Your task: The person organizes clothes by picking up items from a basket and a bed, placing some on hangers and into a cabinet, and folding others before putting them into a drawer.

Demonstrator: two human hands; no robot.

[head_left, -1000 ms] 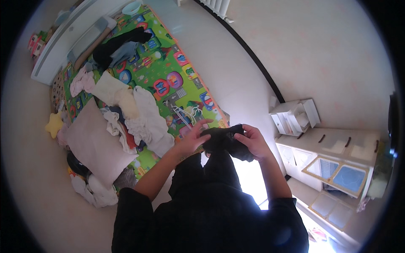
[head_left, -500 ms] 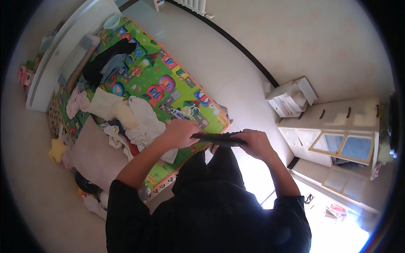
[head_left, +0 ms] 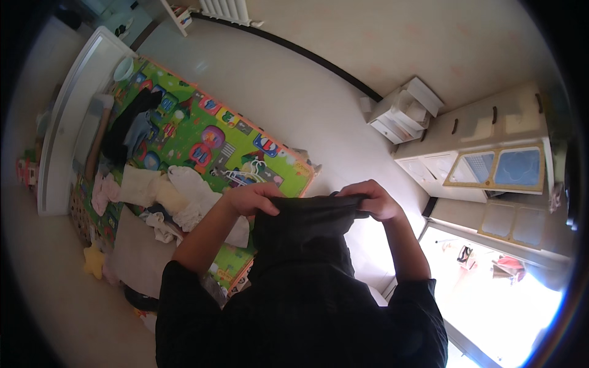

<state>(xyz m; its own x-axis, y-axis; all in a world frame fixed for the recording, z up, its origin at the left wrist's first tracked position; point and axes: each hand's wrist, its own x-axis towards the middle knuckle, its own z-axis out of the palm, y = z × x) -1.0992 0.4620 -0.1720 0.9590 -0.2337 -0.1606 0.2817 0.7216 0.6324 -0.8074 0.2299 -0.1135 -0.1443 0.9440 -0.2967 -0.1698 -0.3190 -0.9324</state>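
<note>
A black garment [head_left: 310, 216] is stretched between my two hands in front of my body; its exact kind does not show. My left hand [head_left: 253, 199] pinches its upper left edge, thumb on the near side. At the upper right edge, the fingers of my right hand [head_left: 373, 200] are closed on the cloth. The garment hangs down and merges with my dark clothing, so its lower end is hard to make out. Just beyond my left hand, white hangers [head_left: 245, 173] lie on the colourful play mat [head_left: 211, 138].
Light-coloured clothes [head_left: 178, 190], a pink garment [head_left: 105, 195] and dark clothes [head_left: 126, 126] lie on the mat. A grey-beige cloth [head_left: 138, 251] and a yellow star cushion [head_left: 93, 260] are at the left. Cabinets [head_left: 485, 141] and a small white shelf unit [head_left: 402, 116] stand at the right.
The garment, a thin flat strip before, now shows a broad face hanging between my hands. My hands are slightly farther apart. The whole view has turned and shifted.
</note>
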